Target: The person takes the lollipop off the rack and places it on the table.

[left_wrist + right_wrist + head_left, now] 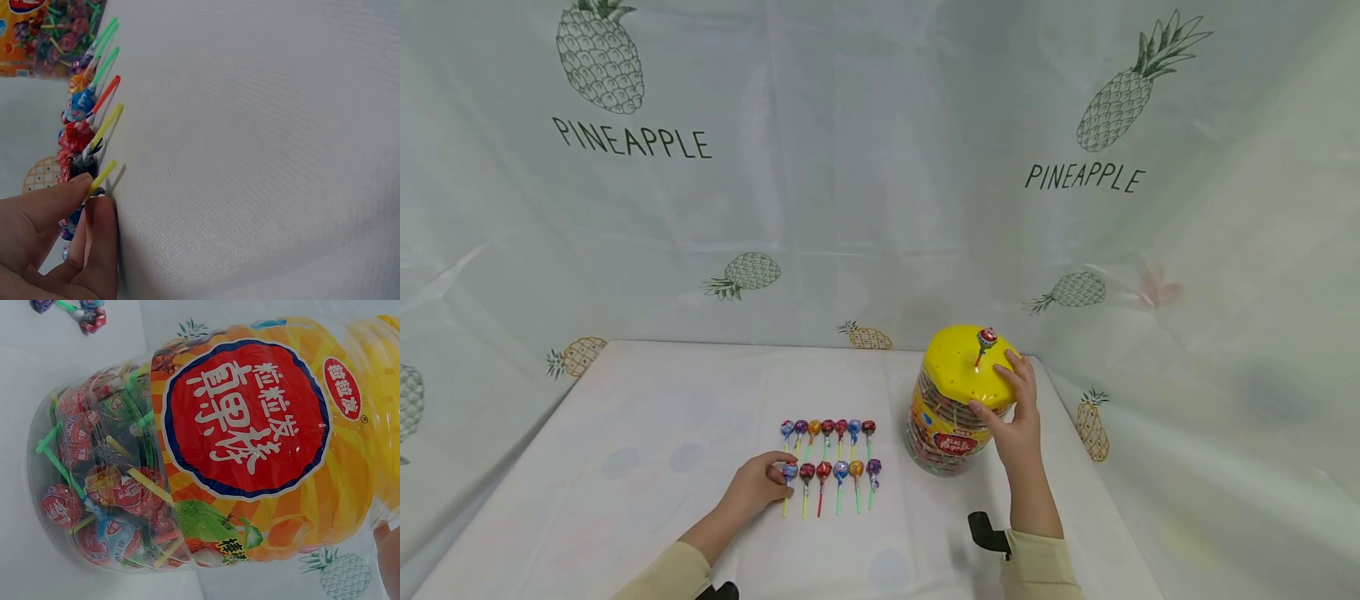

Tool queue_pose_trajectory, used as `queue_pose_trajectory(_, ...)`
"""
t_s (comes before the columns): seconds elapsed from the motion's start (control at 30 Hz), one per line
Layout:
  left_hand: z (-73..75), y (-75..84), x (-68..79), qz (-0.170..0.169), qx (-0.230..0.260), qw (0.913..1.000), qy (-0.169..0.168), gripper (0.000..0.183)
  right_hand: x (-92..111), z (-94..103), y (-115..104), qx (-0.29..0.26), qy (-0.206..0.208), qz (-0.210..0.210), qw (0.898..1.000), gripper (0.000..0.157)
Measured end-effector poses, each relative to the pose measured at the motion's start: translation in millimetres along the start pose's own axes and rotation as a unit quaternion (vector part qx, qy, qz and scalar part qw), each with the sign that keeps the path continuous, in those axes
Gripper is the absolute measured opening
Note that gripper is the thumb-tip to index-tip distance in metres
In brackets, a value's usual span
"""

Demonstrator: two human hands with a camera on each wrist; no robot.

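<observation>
My left hand (754, 483) pinches the wrapped lollipop (789, 472) at the left end of the nearer row. In the left wrist view, thumb and finger close on it near its yellow stick (104, 175). To the right stands a big clear plastic jar (936, 417) full of lollipops, its label (250, 419) red, yellow and orange. My right hand (1018, 417) holds the jar's yellow lid (955, 358), thumb at the near edge and fingers over the right side. One lollipop with a red head (987, 337) shows on top of the lid.
A farther row of lollipops (827, 427) lies parallel behind the nearer row (840, 471), heads pointing away from me. A white cloth (662, 417) covers the table. Behind it hangs a pineapple-print curtain (865, 167).
</observation>
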State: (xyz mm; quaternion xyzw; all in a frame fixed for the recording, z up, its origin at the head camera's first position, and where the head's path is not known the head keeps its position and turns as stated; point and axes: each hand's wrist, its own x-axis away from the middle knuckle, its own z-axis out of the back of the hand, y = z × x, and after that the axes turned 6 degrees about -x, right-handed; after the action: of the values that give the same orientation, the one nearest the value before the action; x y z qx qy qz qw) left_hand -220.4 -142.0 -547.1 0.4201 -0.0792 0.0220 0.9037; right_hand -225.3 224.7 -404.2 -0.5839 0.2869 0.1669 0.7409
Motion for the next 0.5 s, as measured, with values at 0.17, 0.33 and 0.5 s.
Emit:
queue_pose_trajectory(0.17, 0.7, 2.9, -1.0, -0.008, -0.011, 0.9999, -0.01, 0.046, 0.2, 0.1, -0.5, -0.003, 0.001, -0.007, 1.0, 0.049)
queue_pose_trajectory(0.33, 0.5, 4.2, -0.1, -0.011, -0.005, 0.9998, -0.016, 0.045, 0.4, 0.3, -0.3, -0.006, 0.001, -0.008, 1.0, 0.049)
queue_pose_trajectory(0.5, -0.5, 2.9, -0.2, -0.008, 0.005, 0.9998, -0.018, 0.046, 0.1, 0.3, 0.6, -0.006, 0.001, -0.008, 1.0, 0.049)
